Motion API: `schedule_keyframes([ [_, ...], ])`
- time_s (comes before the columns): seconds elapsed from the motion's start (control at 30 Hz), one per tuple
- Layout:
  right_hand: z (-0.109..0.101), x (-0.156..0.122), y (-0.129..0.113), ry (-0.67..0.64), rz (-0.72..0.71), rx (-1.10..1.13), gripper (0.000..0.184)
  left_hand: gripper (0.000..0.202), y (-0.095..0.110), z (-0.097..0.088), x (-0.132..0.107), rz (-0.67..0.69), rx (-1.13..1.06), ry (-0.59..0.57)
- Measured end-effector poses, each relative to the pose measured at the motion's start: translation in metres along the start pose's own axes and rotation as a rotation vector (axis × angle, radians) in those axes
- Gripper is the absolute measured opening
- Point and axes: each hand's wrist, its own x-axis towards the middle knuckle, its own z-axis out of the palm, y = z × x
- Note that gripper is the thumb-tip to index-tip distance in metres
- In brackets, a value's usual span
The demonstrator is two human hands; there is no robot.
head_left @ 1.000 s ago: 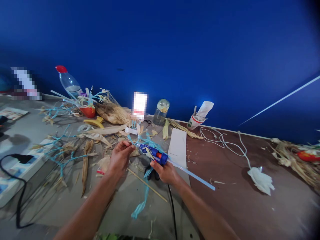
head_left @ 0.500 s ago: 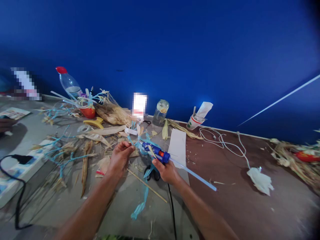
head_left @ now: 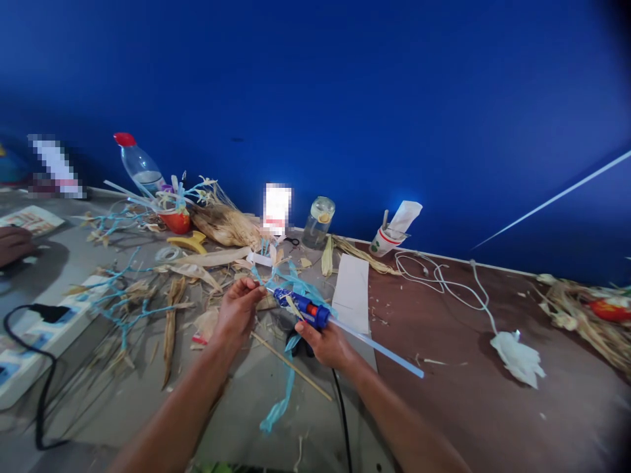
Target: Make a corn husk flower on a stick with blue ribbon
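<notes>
In the head view my right hand [head_left: 328,341] is wrapped around the handle of a blue hot glue gun [head_left: 300,307]. A long clear glue stick [head_left: 382,348] sticks out of its back, and a black cord runs down from it. The gun's nozzle is close to the fingertips of my left hand [head_left: 240,307]. Those fingers pinch a thin stem wrapped in light blue [head_left: 255,272], partly hidden by the hand. Light blue crepe strip [head_left: 283,401] hangs down below the gun. Black scissors handles [head_left: 304,345] lie under it, beside a thin wooden stick [head_left: 296,368].
Blue-wrapped branches [head_left: 123,318], dried husks [head_left: 170,328] and a power strip [head_left: 64,335] lie left. Behind stand a red-capped bottle [head_left: 140,164], a glass jar [head_left: 318,226] and a paper cup [head_left: 384,242]. White paper [head_left: 351,289] lies right. Another person's hand [head_left: 14,244] is at the left edge.
The glue gun has shifted slightly left and down, so its nozzle is nearer my left fingertips. The other person's hand shows further into view at the left edge.
</notes>
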Motion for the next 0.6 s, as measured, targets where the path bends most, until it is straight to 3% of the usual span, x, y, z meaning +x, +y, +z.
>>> schedule_keyframes([
  [0.4,0.0,-0.002,0.01,-0.018,0.103,-0.111,0.034,0.027,-0.002,-0.003,0.003,0.006,0.001,-0.036],
  [0.6,-0.004,0.002,0.002,-0.033,0.021,-0.062,0.034,0.026,-0.003,-0.003,0.002,0.021,-0.012,-0.049],
])
